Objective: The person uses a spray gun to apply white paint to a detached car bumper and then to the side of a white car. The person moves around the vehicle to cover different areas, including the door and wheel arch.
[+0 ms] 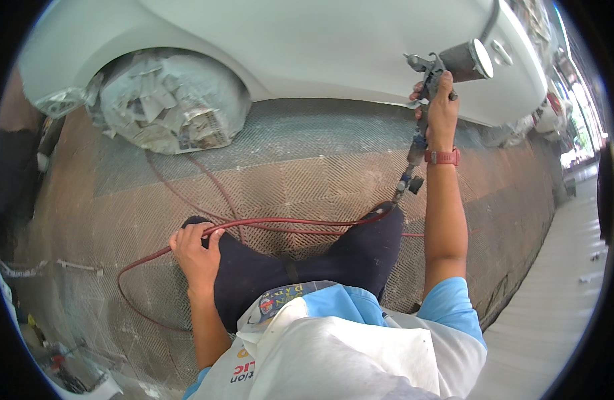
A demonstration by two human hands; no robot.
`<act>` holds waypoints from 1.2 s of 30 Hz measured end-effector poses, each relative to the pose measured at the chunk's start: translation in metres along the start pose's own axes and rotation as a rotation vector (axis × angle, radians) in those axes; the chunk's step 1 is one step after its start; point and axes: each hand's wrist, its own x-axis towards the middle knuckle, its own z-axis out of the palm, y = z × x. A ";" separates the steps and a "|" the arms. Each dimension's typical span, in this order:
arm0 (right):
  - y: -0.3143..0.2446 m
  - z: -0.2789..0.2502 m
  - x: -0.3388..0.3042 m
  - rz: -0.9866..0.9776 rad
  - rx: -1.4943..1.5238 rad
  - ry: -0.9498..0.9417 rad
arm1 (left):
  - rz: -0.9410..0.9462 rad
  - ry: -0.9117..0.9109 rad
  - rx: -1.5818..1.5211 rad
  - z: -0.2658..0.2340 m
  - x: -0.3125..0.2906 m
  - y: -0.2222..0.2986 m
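Note:
In my right hand (442, 100) is a spray gun (423, 113), its fingers wrapped round the grip, held up close to the white car body (333, 50). A grey paint cup (465, 61) with a pale end sits tilted on the gun, pointing right. From the gun's lower fittings a red air hose (293, 221) runs left across my knees. My left hand (197, 257) is closed round that hose beside my left knee. A red band circles my right wrist.
A wheel covered in plastic and newspaper (177, 107) fills the arch at the upper left. More hose (213, 179) lies looped on the textured floor (307, 157). A pale wall or sheet (553, 280) borders the right. Assorted items stand at the lower left.

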 end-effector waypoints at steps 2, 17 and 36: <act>0.007 -0.043 0.020 0.009 -0.049 0.100 | 0.030 -0.031 -0.042 0.009 0.007 0.019; 0.003 -0.129 0.099 -0.017 -0.122 0.428 | 0.029 -0.029 -0.082 0.005 0.012 0.044; -0.109 0.265 -0.103 -0.174 0.210 -0.553 | -0.322 0.232 0.231 -0.091 -0.062 -0.112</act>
